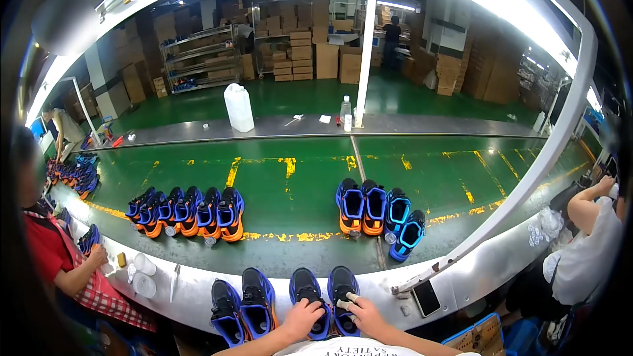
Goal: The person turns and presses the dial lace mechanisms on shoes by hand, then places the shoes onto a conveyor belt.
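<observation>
Two pairs of black, blue and orange shoes stand on the metal ledge at the bottom of the head view. My left hand [302,320] rests on the left shoe [306,290] of the right-hand pair, its fingers bent over the tongue. On the shoe beside it [342,285] lies my right hand [364,315], with wrapped fingertips spread across the laces and tongue. The other pair [258,290] stands just left of my left hand, untouched.
More shoes [188,209] stand in groups on the green belt [297,191]. A phone [426,298] lies right on the ledge [389,283], below a white post [488,224]. White cups [144,273] are at left. People [59,250] work on both sides.
</observation>
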Available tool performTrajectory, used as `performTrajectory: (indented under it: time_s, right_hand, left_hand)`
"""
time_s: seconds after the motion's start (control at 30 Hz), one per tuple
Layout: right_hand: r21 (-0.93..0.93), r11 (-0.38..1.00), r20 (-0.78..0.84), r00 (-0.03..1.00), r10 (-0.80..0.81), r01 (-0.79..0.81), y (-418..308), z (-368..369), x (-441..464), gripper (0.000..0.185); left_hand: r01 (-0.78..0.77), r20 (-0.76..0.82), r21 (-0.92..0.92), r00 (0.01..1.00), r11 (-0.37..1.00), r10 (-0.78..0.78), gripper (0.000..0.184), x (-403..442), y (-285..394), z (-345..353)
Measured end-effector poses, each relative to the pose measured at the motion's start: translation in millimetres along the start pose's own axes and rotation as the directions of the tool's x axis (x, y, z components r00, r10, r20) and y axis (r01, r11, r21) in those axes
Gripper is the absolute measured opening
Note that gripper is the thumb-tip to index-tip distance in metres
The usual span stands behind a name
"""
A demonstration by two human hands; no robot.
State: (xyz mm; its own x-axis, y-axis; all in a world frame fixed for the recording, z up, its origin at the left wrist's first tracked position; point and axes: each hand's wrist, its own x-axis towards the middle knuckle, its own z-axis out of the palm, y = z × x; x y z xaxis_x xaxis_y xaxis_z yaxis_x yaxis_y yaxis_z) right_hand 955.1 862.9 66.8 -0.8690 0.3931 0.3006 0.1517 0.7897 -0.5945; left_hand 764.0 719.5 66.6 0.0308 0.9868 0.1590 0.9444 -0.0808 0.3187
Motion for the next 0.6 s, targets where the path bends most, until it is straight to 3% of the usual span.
performTrajectory:
  time_s: [0.07, 0.17, 0.3, 0.43, 0.53, 0.6]
  right_hand:
    - [-0.075, 0.997, 0.093, 0.995, -0.021, 0.028, 3, -3, -3, 0.055]
    - [-0.199, 0.98, 0.108, 0.994, 0.002, 0.02, 2, 3, -2, 0.054]
    - [-0.153, 0.987, 0.118, 0.993, -0.025, 0.043, 1, -8, -1, 0.057]
    - [0.016, 0.999, 0.008, 0.999, 0.046, -0.046, -4, -9, 2, 0.062]
    - [-0.003, 0.993, 0.185, 0.976, 0.113, -0.114, 4, -14, 0, 0.06]
    - [-0.059, 0.997, 0.119, 0.992, -0.032, 0.04, 14, -10, -4, 0.06]
  left_hand:
    - [0.018, -0.048, 0.039, 0.999, 0.999, -0.016, 0.033, 1, 11, 8]
    - [0.037, -0.053, 0.049, 0.998, 0.998, -0.034, 0.037, 4, 16, 10]
    - [0.131, -0.107, -0.089, 0.984, 0.987, -0.14, 0.048, 5, 11, 11]
    - [0.217, -0.178, -0.193, 0.951, 0.957, -0.252, 0.053, 6, 20, -1]
    - [0.191, -0.168, -0.162, 0.962, 0.968, -0.218, 0.048, 11, 17, 6]
    - [0.142, -0.121, -0.084, 0.981, 0.986, -0.151, 0.044, 7, 21, 15]
